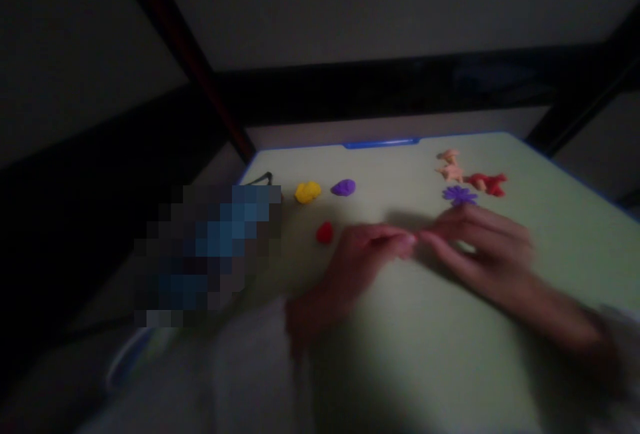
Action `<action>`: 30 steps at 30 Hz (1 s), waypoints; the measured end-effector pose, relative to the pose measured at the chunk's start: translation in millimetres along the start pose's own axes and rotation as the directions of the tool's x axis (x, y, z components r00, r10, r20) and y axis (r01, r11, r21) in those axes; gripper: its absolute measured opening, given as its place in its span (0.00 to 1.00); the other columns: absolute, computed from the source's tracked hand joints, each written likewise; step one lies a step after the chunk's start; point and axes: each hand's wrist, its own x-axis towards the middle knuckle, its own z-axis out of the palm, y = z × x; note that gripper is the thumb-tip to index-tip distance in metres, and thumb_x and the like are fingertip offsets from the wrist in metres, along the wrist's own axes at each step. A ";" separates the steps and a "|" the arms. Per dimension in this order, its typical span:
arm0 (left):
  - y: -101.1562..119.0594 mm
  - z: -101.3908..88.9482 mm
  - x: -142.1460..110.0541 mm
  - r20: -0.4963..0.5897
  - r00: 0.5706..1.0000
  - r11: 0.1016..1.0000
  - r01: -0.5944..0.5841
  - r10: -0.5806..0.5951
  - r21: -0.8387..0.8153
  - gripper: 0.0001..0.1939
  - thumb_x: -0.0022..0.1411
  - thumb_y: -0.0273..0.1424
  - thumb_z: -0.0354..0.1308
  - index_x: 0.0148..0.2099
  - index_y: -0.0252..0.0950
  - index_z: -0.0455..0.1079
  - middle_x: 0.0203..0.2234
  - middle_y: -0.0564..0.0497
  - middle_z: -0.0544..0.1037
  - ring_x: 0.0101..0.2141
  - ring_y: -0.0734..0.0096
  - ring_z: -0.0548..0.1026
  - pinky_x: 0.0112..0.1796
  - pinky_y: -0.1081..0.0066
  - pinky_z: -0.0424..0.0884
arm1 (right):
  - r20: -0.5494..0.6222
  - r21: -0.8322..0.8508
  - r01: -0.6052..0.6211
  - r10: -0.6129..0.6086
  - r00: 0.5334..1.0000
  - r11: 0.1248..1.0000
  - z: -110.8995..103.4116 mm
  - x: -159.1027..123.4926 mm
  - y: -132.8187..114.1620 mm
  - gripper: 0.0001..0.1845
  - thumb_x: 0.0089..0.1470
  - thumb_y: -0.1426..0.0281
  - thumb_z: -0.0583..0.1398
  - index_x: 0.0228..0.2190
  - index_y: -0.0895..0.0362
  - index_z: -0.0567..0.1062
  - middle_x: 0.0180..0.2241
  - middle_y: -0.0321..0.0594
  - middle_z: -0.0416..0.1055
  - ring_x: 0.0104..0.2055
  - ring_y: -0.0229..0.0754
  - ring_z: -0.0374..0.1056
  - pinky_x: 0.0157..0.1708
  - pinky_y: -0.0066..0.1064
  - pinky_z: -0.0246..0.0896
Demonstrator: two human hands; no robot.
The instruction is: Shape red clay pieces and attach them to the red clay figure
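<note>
My left hand [360, 254] and my right hand [480, 247] meet fingertip to fingertip over a pale green board [400, 354]. Both pinch together at one spot; what lies between the fingers is too blurred to make out. A red lump of clay [325, 232] lies just left of my left hand. A purple clay flower [459, 195] sits just beyond my right hand's fingers.
A yellow lump [307, 191] and a purple lump [343, 187] lie at the board's far left. Red [487, 183] and peach [450, 164] clay figures stand at the far right. A blurred-out patch covers the left edge. The room around is dark.
</note>
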 end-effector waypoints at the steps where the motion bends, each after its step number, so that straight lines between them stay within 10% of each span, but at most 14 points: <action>1: 0.4 0.2 0.0 -0.011 1.000 1.000 -0.002 0.002 0.006 0.10 0.55 0.33 0.55 0.26 0.35 0.71 0.21 0.54 0.73 0.27 0.74 0.69 0.32 0.74 0.63 | 0.010 -0.053 0.029 -0.028 1.000 0.998 -0.8 0.5 -1.3 0.05 0.49 0.77 0.61 0.24 0.58 0.73 0.23 0.38 0.70 0.24 0.33 0.65 0.22 0.25 0.60; 19: -2.4 -0.2 1.6 -0.087 0.995 0.998 -0.036 0.040 0.056 0.10 0.54 0.32 0.56 0.23 0.33 0.71 0.19 0.53 0.72 0.25 0.75 0.68 0.30 0.74 0.63 | 0.050 -0.202 0.191 -0.185 0.981 0.961 10.4 -4.2 5.4 0.11 0.49 0.76 0.61 0.18 0.59 0.69 0.18 0.37 0.66 0.20 0.33 0.59 0.19 0.28 0.53; 30: -6.3 -0.9 2.7 0.000 1.000 0.999 0.006 -0.006 -0.049 0.11 0.56 0.36 0.54 0.29 0.34 0.73 0.22 0.54 0.72 0.26 0.76 0.67 0.30 0.74 0.62 | 0.189 0.251 -0.163 0.117 0.975 0.954 7.4 -0.5 8.7 0.11 0.49 0.71 0.62 0.38 0.55 0.75 0.32 0.39 0.69 0.31 0.37 0.66 0.30 0.31 0.65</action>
